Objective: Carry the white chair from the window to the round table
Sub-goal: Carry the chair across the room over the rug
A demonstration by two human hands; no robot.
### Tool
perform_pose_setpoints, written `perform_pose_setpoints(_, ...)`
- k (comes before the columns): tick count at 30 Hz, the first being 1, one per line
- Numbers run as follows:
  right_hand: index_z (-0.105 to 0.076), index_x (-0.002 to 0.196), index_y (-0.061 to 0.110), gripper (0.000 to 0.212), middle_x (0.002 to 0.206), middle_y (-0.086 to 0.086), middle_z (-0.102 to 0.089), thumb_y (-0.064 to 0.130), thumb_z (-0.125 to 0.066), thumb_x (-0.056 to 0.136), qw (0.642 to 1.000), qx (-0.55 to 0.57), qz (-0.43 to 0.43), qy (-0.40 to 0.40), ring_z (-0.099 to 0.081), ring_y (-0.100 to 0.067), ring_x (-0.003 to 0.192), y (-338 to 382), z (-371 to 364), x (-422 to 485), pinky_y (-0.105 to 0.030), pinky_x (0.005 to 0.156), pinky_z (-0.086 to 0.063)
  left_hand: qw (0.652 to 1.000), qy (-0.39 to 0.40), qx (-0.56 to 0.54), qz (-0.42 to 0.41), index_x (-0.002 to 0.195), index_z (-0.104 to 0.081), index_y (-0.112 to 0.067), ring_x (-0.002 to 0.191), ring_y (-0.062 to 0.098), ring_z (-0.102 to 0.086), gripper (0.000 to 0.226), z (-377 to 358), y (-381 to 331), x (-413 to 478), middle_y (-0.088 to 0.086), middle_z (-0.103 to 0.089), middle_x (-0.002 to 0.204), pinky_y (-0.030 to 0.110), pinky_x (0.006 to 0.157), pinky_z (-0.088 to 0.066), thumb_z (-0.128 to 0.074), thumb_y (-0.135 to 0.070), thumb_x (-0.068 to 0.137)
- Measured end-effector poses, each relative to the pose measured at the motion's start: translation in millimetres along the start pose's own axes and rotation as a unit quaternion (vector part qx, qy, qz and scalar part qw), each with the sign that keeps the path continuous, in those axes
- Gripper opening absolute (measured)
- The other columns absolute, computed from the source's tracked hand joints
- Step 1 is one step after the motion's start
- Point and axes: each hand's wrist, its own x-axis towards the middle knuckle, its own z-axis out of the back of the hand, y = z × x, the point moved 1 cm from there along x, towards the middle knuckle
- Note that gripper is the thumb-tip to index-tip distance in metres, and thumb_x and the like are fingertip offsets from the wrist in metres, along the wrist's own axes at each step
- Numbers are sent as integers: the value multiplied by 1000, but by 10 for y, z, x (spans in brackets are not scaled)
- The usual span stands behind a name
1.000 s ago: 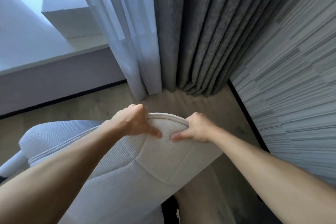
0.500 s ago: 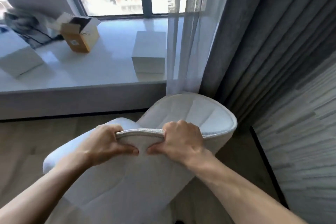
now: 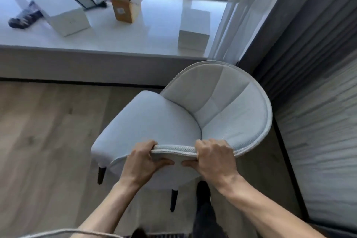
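Note:
The white chair (image 3: 160, 121), upholstered with a curved backrest and dark legs, stands on the wooden floor below the window. Its seat faces left and away from me. My left hand (image 3: 143, 160) grips the near rim of the backrest, fingers over the top and thumb on the outside. A little to the right, my right hand (image 3: 212, 158) clasps the same rim. Two dark legs show under the seat. The round table is not in view.
A white window ledge (image 3: 154, 31) carries a brown cardboard box (image 3: 125, 8), white boxes (image 3: 63, 13) and a white block (image 3: 194, 27). Sheer and grey curtains (image 3: 289, 25) hang at right beside a textured wall (image 3: 324, 131). Bare floor (image 3: 48, 131) lies left.
The view has swung from the curtain corner up and left to the window ledge. The chair has turned so its seat and backrest inside show. Both hands keep their grip on the rim.

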Motion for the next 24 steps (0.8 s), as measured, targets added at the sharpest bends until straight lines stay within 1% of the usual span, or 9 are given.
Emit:
perform_pose_setpoints(1,-53,51,16,59,44,-1,-57,61,-91,43,1000,-8,-4,17,-54,-25,38,119,-25,-95,-29,44,-41,1000,2,4,1,78,-60,-24,74,18,-58,56,4,69,-102,-7,-63,74,35,63,-46,-73,-71,50)
perform_pose_setpoints(4,-52,54,17,50,46,-1,-58,29,-98,38,999,-19,-18,40,-55,-26,39,432,-180,-405,-29,45,-35,1000,14,-4,20,74,-58,-20,70,20,-59,56,18,229,-449,-4,-64,69,38,63,-48,-78,-66,48)
perform_pose_setpoints(7,-45,57,20,53,48,0,-58,25,-96,41,997,-34,-28,65,-54,-25,40,659,-330,-654,-29,49,-27,998,25,-7,48,75,-60,-19,72,22,-58,51,22,358,-723,-3,-63,72,37,65,-45,-86,-54,47)
perform_pose_setpoints(10,-52,59,18,44,50,1,-59,26,-94,47,995,-30,-29,90,-55,-26,41,855,-471,-884,-30,50,-27,997,39,-4,61,82,-68,-20,79,22,-59,49,-6,508,-986,0,-66,80,37,71,-47,-88,-49,49)
perform_pose_setpoints(12,-58,64,16,29,56,-2,-64,19,-86,58,994,-22,-27,106,-60,-28,47,1001,-520,-1040,-32,52,-29,996,50,1,76,88,-72,-19,83,22,-60,49,-31,606,-1177,1,-66,84,34,74,-45,-89,-46,51)
perform_pose_setpoints(14,-63,78,11,8,73,-8,-71,7,-67,73,994,7,-7,108,-66,-34,65,1127,-552,-1181,-36,60,-35,993,56,5,101,88,-73,-19,83,21,-59,47,-49,695,-1345,0,-65,84,32,72,-43,-89,-45,52)
perform_pose_setpoints(17,-64,98,10,21,96,-10,-72,4,-53,81,986,32,22,160,-67,-36,88,1317,-630,-1391,-38,71,-39,989,56,17,137,93,-74,-19,89,21,-62,47,-90,825,-1617,0,-68,91,31,76,-45,-89,-42,54)
perform_pose_setpoints(21,-62,109,13,26,109,-8,-69,8,-52,86,976,23,25,213,-62,-32,100,1530,-777,-1633,-39,82,-42,983,51,23,177,102,-73,-15,107,23,-61,48,-165,921,-1968,1,-68,112,32,88,-46,-87,-32,59)
perform_pose_setpoints(24,-60,112,12,25,113,-8,-66,11,-51,89,970,25,32,238,-58,-32,104,1650,-867,-1790,-40,87,-41,970,43,32,237,123,-64,-17,126,27,-49,60,-218,990,-2220,5,-54,136,35,102,-39,-83,-27,67)
